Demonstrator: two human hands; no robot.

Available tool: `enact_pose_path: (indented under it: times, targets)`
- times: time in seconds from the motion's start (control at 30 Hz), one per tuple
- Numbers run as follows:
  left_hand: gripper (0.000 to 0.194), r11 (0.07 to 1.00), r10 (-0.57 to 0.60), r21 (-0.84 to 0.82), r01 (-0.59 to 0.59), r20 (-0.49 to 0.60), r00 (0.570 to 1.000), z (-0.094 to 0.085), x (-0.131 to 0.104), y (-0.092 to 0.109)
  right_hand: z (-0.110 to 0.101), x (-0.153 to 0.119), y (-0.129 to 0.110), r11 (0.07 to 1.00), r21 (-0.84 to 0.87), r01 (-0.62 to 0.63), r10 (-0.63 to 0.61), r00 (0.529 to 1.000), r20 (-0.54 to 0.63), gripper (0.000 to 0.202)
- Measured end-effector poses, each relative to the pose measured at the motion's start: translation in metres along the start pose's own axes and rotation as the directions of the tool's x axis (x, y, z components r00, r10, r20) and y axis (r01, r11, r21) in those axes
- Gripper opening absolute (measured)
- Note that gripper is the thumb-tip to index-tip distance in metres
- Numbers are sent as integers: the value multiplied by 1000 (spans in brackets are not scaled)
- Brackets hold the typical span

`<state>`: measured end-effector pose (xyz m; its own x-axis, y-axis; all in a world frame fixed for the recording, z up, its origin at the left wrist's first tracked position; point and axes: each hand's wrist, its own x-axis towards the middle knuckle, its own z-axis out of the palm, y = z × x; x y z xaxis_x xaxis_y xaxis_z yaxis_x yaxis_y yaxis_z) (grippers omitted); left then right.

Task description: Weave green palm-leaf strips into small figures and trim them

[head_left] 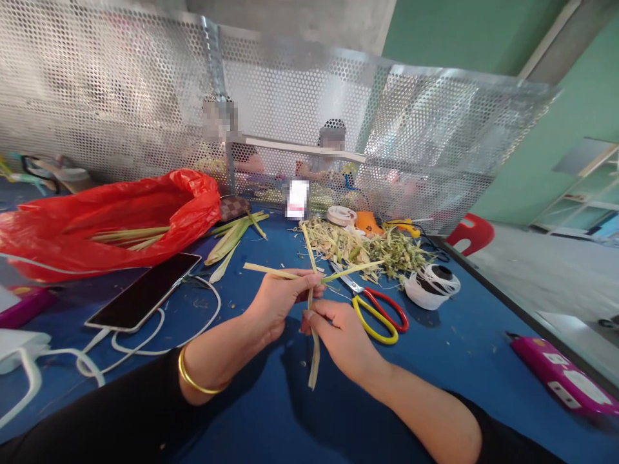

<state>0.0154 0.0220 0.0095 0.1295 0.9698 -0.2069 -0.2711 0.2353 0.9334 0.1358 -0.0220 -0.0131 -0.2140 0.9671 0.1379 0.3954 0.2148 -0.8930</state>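
Note:
Several pale green-yellow leaf strips (355, 269) cross each other in a star-like shape above the table. My left hand (285, 293) pinches them at the crossing, thumb on top. Just below, my right hand (338, 328) is closed on the strip (314, 361) that hangs toward me, its loose end pointing down. Scissors (380, 312) with one red and one yellow handle loop lie on the table right beside my right hand, blades toward the leaf strips. The exact fold at the crossing is partly hidden by my fingers.
A red plastic bag (120, 212) holding long stalks lies left, near a phone (145, 293) with a white cable. Loose leaves (232, 241), a heap of trimmings (367, 248), white twine (432, 287) and a magenta device (563, 374) lie around. A perforated metal screen (300, 84) stands behind.

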Motion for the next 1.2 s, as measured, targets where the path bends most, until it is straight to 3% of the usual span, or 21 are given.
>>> enact_pose_path:
  times: [0.17,0.23,0.3,0.4,0.57,0.73,0.83,0.97,1.1,1.2]
  targets:
    - [16,999,-23,-27,24,12,1000,-5,6,3,-13,4,-3,998,-52,-29,27,999,-42,30]
    - [17,999,-25,-20,26,26,999,-7,7,5,-22,9,-4,994,102,-44,60,985,-161,27]
    - [20,999,-46,3,46,64,997,-8,7,5,-30,14,-4,933,357,-40,147,949,-279,29]
    - [25,994,-100,48,95,119,988,-7,5,4,-37,20,-2,834,552,-5,213,926,-312,32]
    - [27,993,-54,112,37,151,987,-4,2,2,-36,21,3,877,479,43,132,937,-325,24]
    - [25,990,58,118,-72,112,992,0,2,-1,-36,23,7,834,551,20,205,917,-343,27]
    - [25,995,49,81,-56,80,996,2,1,0,-36,26,9,782,623,-1,278,896,-347,29]
    - [22,998,11,60,-15,67,998,1,-1,3,-36,27,12,744,667,-41,314,902,-296,30]
    - [21,998,-30,52,26,79,996,-4,1,5,-40,31,18,772,629,-92,328,905,-270,34]
    - [20,995,-30,96,23,68,997,-9,2,11,-53,36,21,810,582,-68,330,874,-357,35]
